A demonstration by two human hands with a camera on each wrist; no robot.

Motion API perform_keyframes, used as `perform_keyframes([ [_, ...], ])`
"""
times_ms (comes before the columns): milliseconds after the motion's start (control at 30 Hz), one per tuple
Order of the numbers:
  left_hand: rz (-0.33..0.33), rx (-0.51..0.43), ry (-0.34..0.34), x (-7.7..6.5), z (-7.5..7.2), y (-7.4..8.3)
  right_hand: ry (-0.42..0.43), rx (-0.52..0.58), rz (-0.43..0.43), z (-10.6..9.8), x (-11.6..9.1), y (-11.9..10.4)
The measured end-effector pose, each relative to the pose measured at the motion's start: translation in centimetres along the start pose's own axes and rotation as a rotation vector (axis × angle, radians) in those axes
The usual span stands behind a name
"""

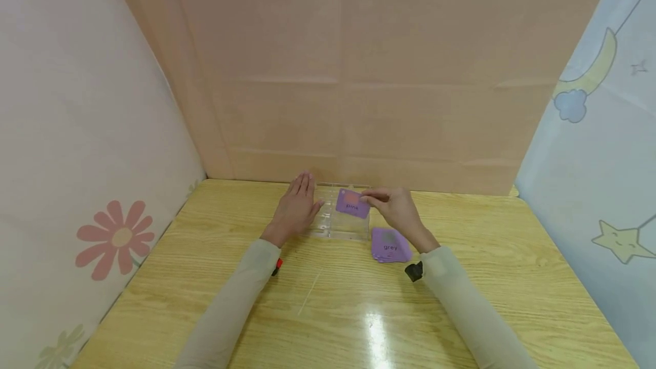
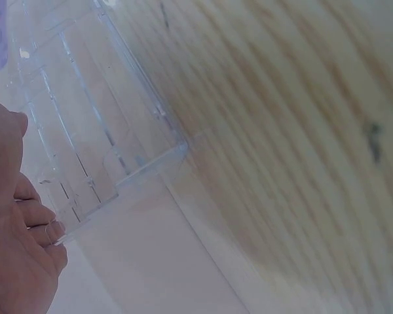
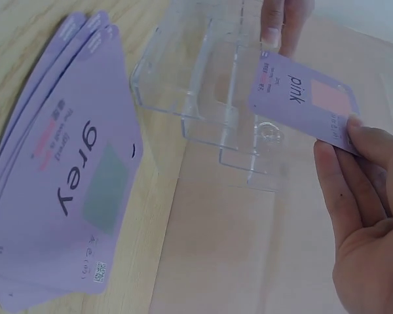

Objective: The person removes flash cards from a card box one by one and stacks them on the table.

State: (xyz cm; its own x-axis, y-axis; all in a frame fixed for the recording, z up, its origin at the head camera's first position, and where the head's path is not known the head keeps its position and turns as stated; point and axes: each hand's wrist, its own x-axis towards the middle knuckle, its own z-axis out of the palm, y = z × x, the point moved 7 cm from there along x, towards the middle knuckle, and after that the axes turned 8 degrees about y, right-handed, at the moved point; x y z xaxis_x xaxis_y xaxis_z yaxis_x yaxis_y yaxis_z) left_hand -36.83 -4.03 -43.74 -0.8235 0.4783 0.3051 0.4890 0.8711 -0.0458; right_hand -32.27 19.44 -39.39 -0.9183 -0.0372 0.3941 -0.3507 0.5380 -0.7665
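A purple flash card marked "pink" [image 1: 352,204], with a pink square on it, is pinched between the thumb and fingers of my right hand [image 1: 393,209]. The card is tilted over a clear plastic tiered holder [image 1: 348,233], whose stepped tiers show in the right wrist view. At the holder's left side lies my left hand [image 1: 295,208], fingers pointing straight toward the back and touching the plastic. In the left wrist view its fingertips are at the holder's edge [image 2: 137,173]. A stack of purple cards with "grey" [image 3: 85,163] on top rests near my right wrist.
The wooden table [image 1: 205,278] meets a tan paper backdrop [image 1: 359,130] just behind the holder. Printed fabric walls [image 1: 120,175] stand on the left and right. Light glares off the table near the front.
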Motion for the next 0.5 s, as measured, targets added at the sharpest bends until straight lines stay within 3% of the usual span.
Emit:
perform_keyframes([
  [233, 0.009, 0.009, 0.016, -0.1, -0.1, 0.0, -0.010, 0.142, 0.077, -0.7, -0.2, 0.4],
  [500, 0.010, 0.018, 0.024, -0.1, -0.3, 0.1, -0.038, 0.158, 0.106, -1.7, -0.5, 0.7],
])
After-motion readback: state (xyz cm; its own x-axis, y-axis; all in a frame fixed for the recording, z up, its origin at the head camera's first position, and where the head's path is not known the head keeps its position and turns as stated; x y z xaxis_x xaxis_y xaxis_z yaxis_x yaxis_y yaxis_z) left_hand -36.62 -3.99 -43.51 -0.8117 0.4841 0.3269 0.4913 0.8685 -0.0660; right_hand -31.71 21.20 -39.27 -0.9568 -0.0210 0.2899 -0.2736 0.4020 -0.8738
